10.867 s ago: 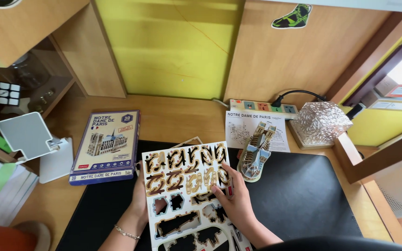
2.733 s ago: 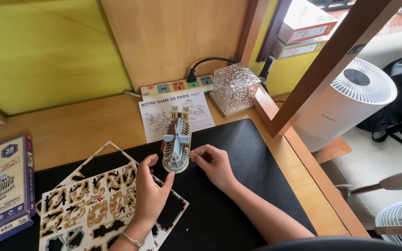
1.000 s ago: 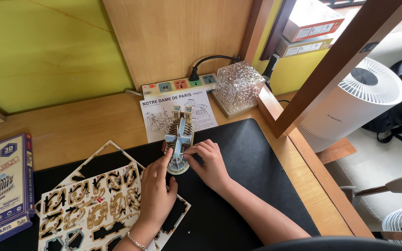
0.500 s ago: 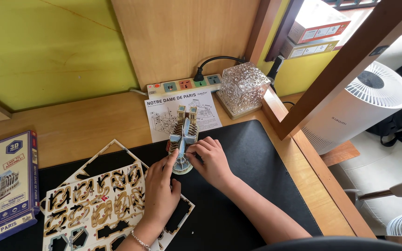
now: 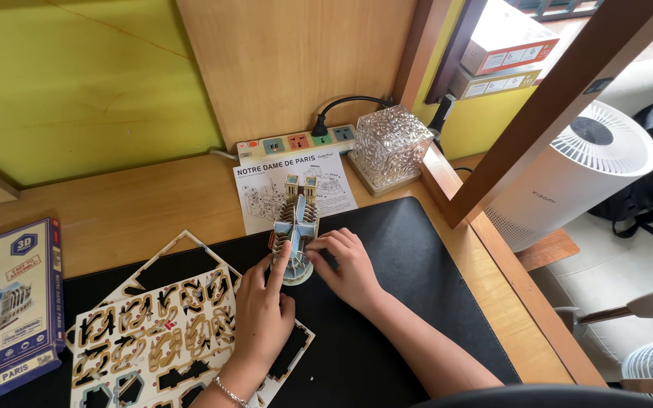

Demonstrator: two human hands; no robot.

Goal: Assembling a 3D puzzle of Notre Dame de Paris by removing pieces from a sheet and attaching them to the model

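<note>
A small cardboard model of a cathedral (image 5: 296,227), with a blue roof and two tan towers, stands on the black desk mat (image 5: 410,279). My left hand (image 5: 262,313) touches its near left side with the index finger raised against it. My right hand (image 5: 345,264) pinches the model's near right end. Under my left wrist lie punched-out puzzle sheets (image 5: 153,332) with tan pieces still in them.
A printed instruction sheet (image 5: 266,185) lies behind the model, with a power strip (image 5: 296,141) and a textured glass cube lamp (image 5: 391,147) at the back. The puzzle box (image 5: 9,302) sits far left. A white air purifier (image 5: 568,174) stands right of the desk.
Both hands have closed in on the model's near end since 2.7 s ago; the sheets that I held earlier now lie on the mat. The view shifted slightly.
</note>
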